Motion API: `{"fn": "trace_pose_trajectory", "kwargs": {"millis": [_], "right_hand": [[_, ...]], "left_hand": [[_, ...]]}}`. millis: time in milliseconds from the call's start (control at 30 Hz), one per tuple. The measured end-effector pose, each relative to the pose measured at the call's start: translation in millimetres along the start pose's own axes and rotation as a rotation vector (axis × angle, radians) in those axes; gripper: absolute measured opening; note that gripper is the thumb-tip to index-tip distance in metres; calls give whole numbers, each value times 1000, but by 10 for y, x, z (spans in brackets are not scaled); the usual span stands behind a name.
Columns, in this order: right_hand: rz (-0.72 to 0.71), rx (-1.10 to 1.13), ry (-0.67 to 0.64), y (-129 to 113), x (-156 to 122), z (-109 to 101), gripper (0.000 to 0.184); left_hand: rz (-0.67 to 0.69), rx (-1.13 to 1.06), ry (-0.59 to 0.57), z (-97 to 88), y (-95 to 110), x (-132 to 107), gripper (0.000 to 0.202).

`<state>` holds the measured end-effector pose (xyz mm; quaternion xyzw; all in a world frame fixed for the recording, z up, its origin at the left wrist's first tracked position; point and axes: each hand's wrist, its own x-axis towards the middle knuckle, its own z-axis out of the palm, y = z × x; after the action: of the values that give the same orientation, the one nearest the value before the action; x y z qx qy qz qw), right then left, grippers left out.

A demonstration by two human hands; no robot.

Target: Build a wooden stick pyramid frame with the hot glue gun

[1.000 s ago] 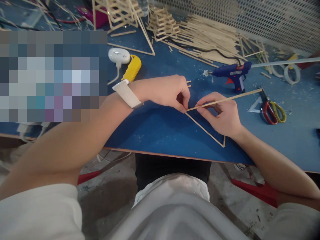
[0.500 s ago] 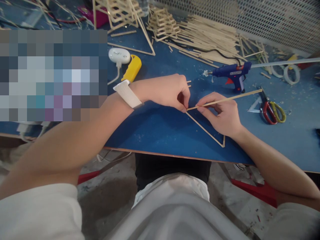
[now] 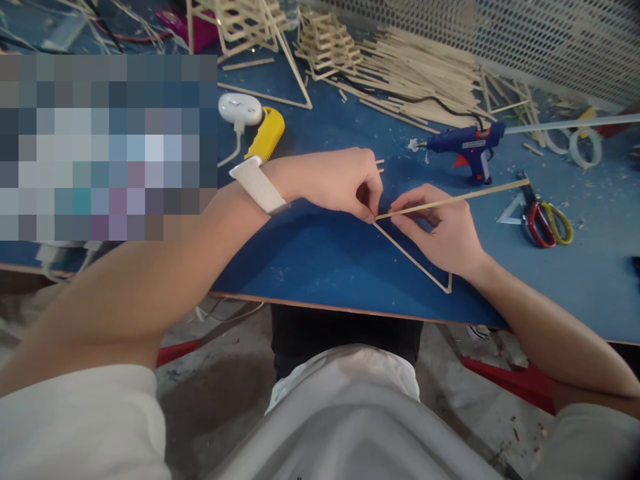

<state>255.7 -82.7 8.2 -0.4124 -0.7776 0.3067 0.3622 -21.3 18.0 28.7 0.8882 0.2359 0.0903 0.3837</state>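
My left hand [image 3: 347, 181] is closed in a pinch at the corner where thin wooden sticks meet, above the blue table. A frame of thin sticks [image 3: 413, 258] runs from that corner toward the table's front edge and turns at a second corner; part of it is hidden under my right hand. My right hand [image 3: 443, 227] pinches a long wooden stick [image 3: 480, 193] near its left end, which reaches the left fingertips. The stick's far end lies over the scissors' tips. Short stick ends stick out beyond my left knuckles.
A blue glue gun [image 3: 467, 145] with a long glue stick stands behind my right hand. Red-and-yellow-handled scissors [image 3: 547, 223] lie to the right beside a clear set square [image 3: 511, 210]. Loose sticks [image 3: 420, 70], a stick lattice [image 3: 327, 43] and a yellow comb-like piece [image 3: 267, 133] lie farther back.
My right hand has slid very slightly left along the stick toward the corner. My left hand keeps its pinch; the rest shifts only slightly with the camera.
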Motion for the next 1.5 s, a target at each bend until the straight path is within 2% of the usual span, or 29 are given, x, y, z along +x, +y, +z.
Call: {"fn": "trace_pose_trajectory", "kwargs": {"millis": [233,433,500,1000,1267,1500], "right_hand": [[26,23,-51,-58,53,21,10],[51,-49,-222,-184,222,-84,8],[43,-89,-240,-197,255,-106,6],[-30,-126,-90,-89,135,32,11],[-27,-122,-74,-90,119,42,10],[-32,-130,-74,-102,114,30,6]], "left_hand": [[28,4,12,14,-49,1,11],[22,16,12,7,-48,14,11],[19,18,9,1,-30,14,10],[8,17,32,-16,31,-20,11],[-14,10,49,-9,30,-27,19],[-25,11,50,-22,48,-32,15]]}}
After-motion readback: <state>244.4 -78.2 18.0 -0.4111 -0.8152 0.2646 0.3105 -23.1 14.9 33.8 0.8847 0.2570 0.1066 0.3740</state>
